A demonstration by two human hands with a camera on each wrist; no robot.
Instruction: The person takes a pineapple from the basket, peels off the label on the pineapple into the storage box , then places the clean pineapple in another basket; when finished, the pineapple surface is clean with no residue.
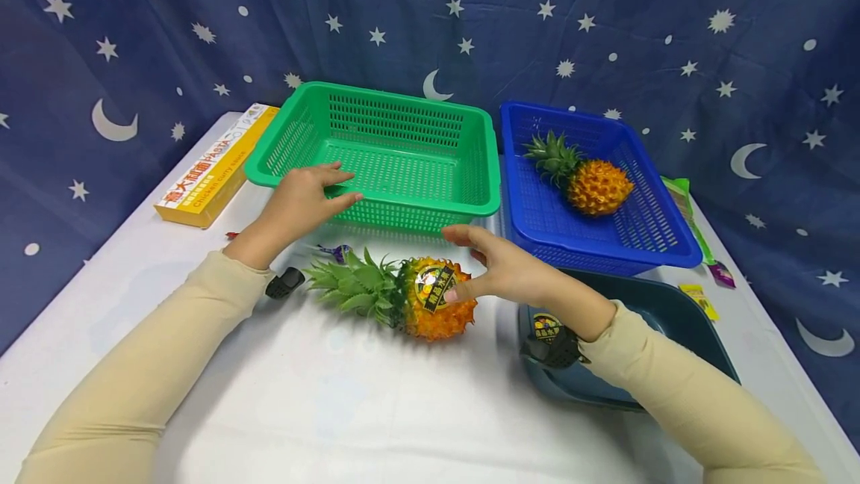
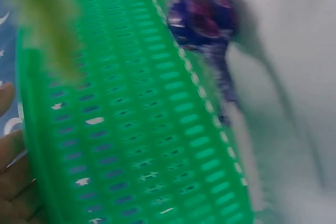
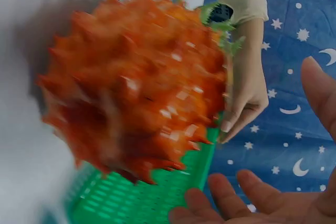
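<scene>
A pineapple (image 1: 440, 312) with a black and gold sticker lies on its side on the white table, its green crown (image 1: 356, 286) pointing left. My right hand (image 1: 500, 264) hovers over its right end, fingers and thumb spread. The right wrist view shows a gap between those fingers and the spiky orange pineapple (image 3: 136, 87). Over the front left rim of a green basket (image 1: 410, 209), my left hand (image 1: 302, 200) is held with thumb and fingers apart, holding nothing. A purple-wrapped lollipop (image 2: 202, 17) lies beside the basket, behind the crown.
A blue basket (image 1: 537, 234) at the back right holds another pineapple (image 1: 598, 187). In front of it, a dark teal basin (image 1: 699, 327) is partly hidden by my right forearm. A yellow pasta box (image 1: 215, 170) lies at left. Small packets (image 1: 699, 301) lie along the right side.
</scene>
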